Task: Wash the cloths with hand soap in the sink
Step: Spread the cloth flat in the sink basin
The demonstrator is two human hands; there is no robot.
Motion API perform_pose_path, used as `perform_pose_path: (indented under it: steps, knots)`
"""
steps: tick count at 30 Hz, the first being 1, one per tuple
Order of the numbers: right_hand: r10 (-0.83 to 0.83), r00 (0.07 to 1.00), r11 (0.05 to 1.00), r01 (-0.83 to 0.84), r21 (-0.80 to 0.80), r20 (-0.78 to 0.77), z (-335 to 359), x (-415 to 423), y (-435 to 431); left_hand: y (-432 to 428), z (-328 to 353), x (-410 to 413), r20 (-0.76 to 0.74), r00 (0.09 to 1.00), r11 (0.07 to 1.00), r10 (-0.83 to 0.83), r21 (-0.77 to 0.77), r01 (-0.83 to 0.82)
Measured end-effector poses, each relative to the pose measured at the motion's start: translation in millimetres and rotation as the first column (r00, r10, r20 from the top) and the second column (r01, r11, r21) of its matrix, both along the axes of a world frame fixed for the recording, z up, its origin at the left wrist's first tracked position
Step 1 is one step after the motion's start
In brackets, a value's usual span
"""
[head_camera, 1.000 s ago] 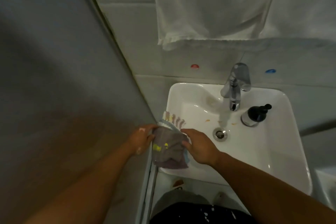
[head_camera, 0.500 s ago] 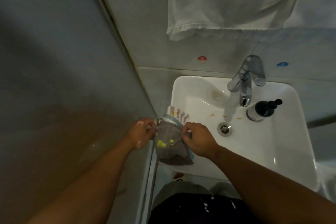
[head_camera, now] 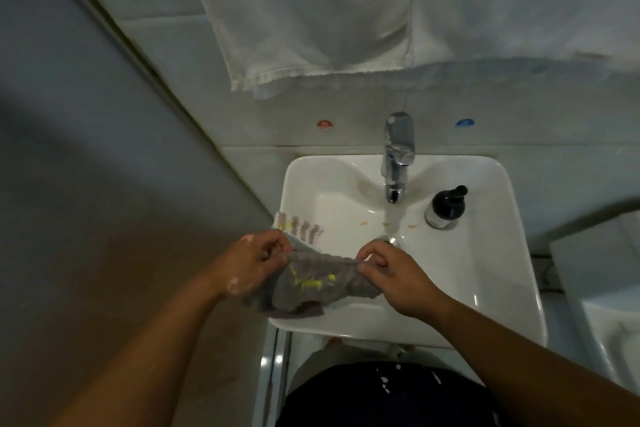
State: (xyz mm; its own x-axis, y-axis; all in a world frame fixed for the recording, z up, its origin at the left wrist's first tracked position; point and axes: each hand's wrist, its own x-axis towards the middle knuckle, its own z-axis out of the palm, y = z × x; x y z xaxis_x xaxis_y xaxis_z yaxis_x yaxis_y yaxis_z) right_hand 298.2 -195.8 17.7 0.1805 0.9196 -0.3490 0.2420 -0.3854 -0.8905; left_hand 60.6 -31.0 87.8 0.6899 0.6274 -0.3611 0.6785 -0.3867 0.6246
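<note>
**Grey cloth held over sink**

Head: left hand (head_camera: pixel 254 265) and right hand (head_camera: pixel 398 279) each pinch one end of the cloth (head_camera: pixel 322 284) in curled fingers, over the sink's (head_camera: pixel 485 270) front-left corner. Striped cloth (head_camera: pixel 299 227) on left rim. Soap (head_camera: pixel 445 206) right of tap (head_camera: pixel 398 152).

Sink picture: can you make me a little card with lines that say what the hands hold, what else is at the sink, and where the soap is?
left hand: pinches one end of the grey cloth, white spots on it
right hand: pinches the other end
grey cloth: yellow smears, held over the sink
striped cloth: on the sink's left rim
soap bottle: dark, upright, right of the tap
white towel: hangs above
</note>
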Motion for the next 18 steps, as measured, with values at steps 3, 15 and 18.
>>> perform_pose_path:
  steps: [3,15,18]
  knots:
    - [-0.062,0.998,0.998,0.062,-0.023,-0.01,-8,41,-30,-24,-23,39,0.035,0.999,0.994,-0.003,-0.113,0.007]
    - [0.043,0.973,0.996,-0.025,-0.081,0.225,-93,122,-47,-46,-144,125,-0.086,0.996,0.999,-0.035,-0.028,0.032]
    - [0.057,0.932,0.998,-0.047,-0.036,0.358,-108,130,-32,-39,-165,137,-0.11,0.993,0.985,-0.048,0.158,0.065]
